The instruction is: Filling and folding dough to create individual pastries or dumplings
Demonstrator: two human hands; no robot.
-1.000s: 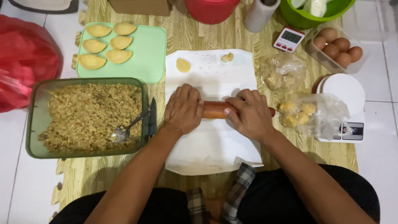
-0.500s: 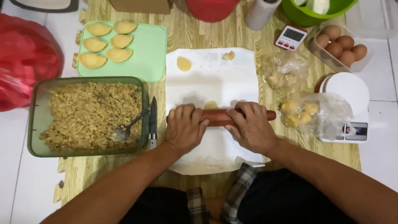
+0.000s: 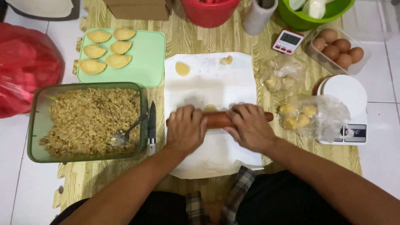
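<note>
Wooden cylindrical rolling pin (image 3: 218, 119) under 2 flat-pressed, loosely curled hands, left (image 3: 185, 129) and right (image 3: 250, 127), over soft yellow dough (image 3: 210, 108).

a reddish-brown rolling pin (image 3: 218, 119) is lying over a pale yellow dough disc (image 3: 210, 108) on a white sheet (image 3: 208, 83). golden-yellow folded pastries (image 3: 104, 52) are sitting on a mint-green tray (image 3: 148, 62). brownish-tan crumbly filling (image 3: 89, 118) is filling a green-tinted glass dish (image 3: 35, 121). brown eggs (image 3: 337, 48) are showing in a clear box. a red bag (image 3: 25, 66), a red bowl (image 3: 208, 12) and a lime-green bowl (image 3: 300, 18) are showing at the edges.
</note>
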